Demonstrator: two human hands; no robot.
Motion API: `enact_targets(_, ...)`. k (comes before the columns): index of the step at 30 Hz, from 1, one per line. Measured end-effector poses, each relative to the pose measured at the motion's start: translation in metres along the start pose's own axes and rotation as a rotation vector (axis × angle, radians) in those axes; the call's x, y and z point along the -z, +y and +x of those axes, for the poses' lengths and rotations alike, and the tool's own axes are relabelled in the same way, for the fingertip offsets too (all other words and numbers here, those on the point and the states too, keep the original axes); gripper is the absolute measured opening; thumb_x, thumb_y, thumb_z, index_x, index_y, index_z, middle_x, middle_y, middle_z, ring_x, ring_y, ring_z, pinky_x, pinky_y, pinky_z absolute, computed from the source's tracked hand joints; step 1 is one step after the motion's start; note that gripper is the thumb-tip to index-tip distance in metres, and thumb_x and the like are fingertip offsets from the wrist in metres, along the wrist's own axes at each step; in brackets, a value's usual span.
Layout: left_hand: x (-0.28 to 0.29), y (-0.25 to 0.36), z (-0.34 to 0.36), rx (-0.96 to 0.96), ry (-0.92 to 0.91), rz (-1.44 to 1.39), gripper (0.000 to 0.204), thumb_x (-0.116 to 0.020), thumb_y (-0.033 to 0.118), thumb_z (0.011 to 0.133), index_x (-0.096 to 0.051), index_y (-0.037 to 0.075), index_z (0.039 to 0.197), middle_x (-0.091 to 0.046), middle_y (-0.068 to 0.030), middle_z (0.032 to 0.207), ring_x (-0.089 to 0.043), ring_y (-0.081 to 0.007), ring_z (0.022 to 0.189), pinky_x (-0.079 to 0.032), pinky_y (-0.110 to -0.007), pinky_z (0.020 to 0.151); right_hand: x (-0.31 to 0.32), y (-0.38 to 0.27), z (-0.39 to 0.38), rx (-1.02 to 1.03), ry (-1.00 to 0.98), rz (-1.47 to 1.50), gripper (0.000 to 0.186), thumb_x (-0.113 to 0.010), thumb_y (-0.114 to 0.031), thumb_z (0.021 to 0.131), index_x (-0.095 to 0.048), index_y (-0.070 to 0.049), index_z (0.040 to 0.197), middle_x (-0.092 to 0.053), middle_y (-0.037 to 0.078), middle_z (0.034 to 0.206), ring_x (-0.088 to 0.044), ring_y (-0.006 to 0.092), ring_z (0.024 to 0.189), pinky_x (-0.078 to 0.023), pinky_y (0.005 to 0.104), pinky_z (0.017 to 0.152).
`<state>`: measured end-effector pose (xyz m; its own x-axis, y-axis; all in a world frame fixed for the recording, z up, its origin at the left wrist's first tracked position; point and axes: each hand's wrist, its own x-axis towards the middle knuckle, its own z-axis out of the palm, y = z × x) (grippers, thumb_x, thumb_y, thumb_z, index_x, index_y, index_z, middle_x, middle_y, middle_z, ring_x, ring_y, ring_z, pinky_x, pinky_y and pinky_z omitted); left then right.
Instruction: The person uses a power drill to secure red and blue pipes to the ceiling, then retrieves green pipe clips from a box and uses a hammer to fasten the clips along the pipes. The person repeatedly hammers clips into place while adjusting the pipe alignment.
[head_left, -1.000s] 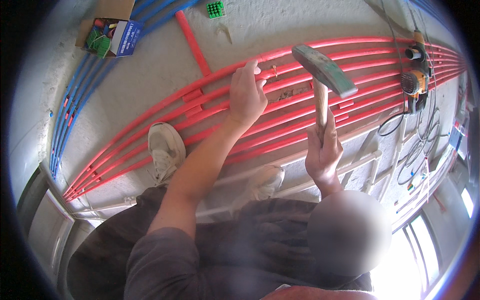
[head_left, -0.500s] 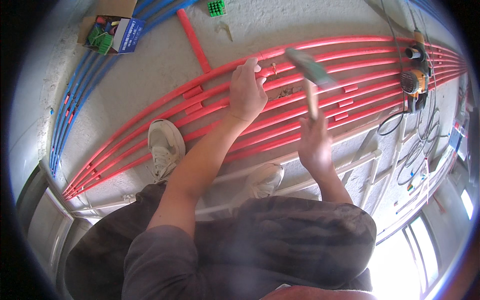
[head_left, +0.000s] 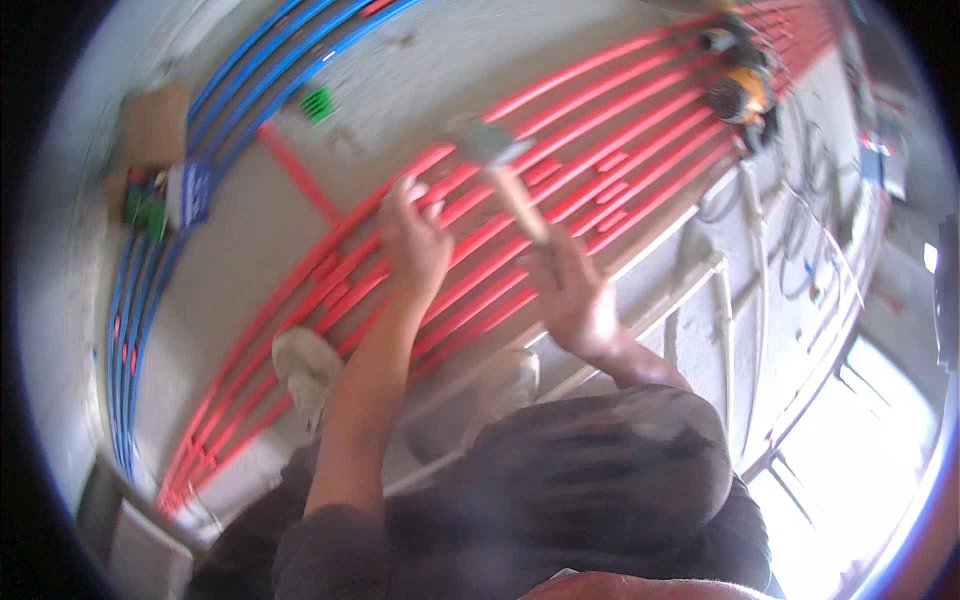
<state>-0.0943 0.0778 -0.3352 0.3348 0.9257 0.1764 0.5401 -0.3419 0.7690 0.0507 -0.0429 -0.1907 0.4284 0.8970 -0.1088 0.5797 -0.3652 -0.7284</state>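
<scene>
My left hand is curled on one of the red pipes in the upper middle, its fingertips blurred. Just to its right, my right hand grips the wooden handle of a hammer, whose dull green-grey head is blurred over the pipes beside my left fingertips. The red pipes run in parallel rows across the floor, with short red pieces among them; whether the hammer touches any pipe I cannot tell.
Blue pipes run along the left. An open box of bits and a green block sit at upper left. An orange-black power tool rests upper right, near looped cables and white pipes. My feet are below my hands.
The whole view has turned and blurred. The hammer head has moved left and down toward my left fingertips, with my right hand also further left in the picture.
</scene>
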Motion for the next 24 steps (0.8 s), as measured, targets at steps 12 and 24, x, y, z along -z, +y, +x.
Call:
enact_targets(12, -0.002, -0.001, -0.005, 0.052, -0.011, -0.032, 0.047, -0.068, -0.003, 0.084, -0.052, 0.000, 0.129, -0.059, -0.0164, 0.119, -0.059, -0.0388, 0.110, -0.048, -0.047, 0.098, 0.000, 0.011, -0.012, -0.206, -0.216, 0.215, 0.040, -0.071, -0.010, 0.094, -0.057, -0.001, 0.130, -0.071, 0.018, 0.101, -0.073, 0.0260, 0.089, -0.056, 0.0378, 0.076)
enact_targets(24, -0.002, -0.006, -0.001, -0.025, 0.023, 0.004, 0.049, -0.072, -0.005, 0.082, -0.051, 0.000, 0.126, -0.064, -0.0164, 0.109, -0.063, -0.0351, 0.101, -0.051, -0.044, 0.092, 0.016, 0.000, -0.017, 0.057, -0.002, 0.164, 0.044, -0.067, -0.004, 0.095, -0.051, 0.004, 0.135, -0.062, 0.013, 0.080, -0.063, 0.0174, 0.069, -0.053, 0.0317, 0.065)
